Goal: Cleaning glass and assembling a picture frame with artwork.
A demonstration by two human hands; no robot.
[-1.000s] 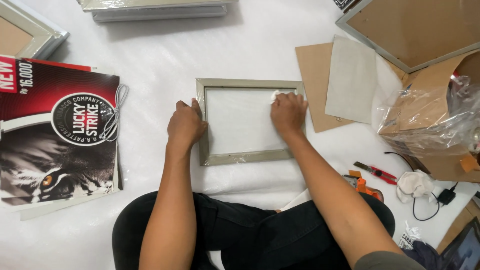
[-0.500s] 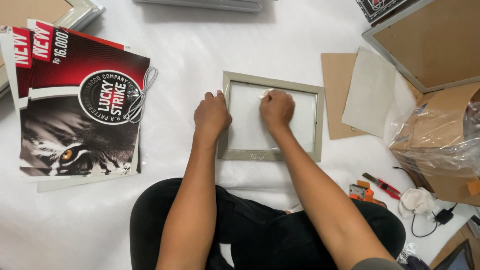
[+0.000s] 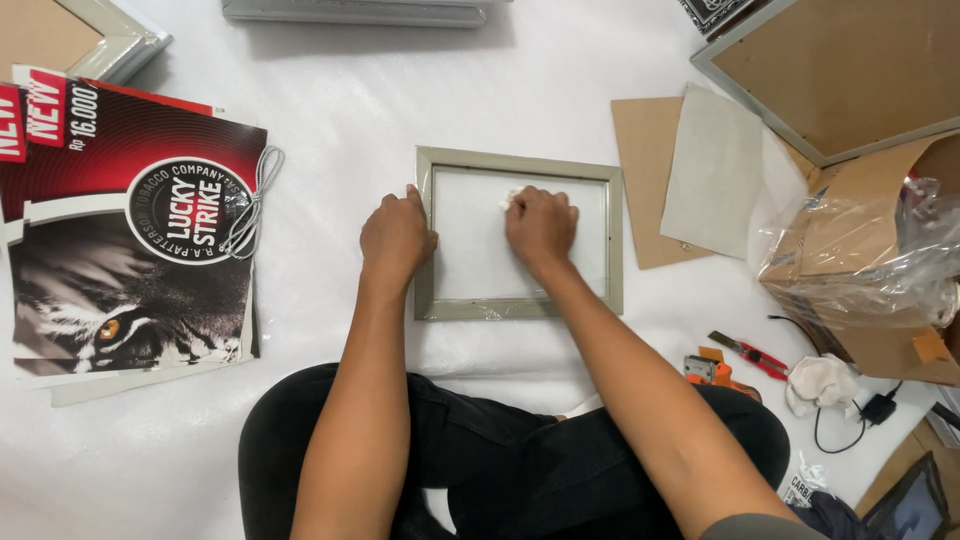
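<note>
grey picture frame (image 3: 518,236) lies flat on the white sheet (image 3: 330,120), where the left hand (image 3: 396,236) still presses its left rail, fingers together, while the right hand (image 3: 541,226), bunched on a small white cloth (image 3: 508,200), has slid leftward across the glass, suggesting wiping continues.

Red-black posters (image 3: 130,230) far left; plastic-filled cardboard box (image 3: 870,270) right
</note>
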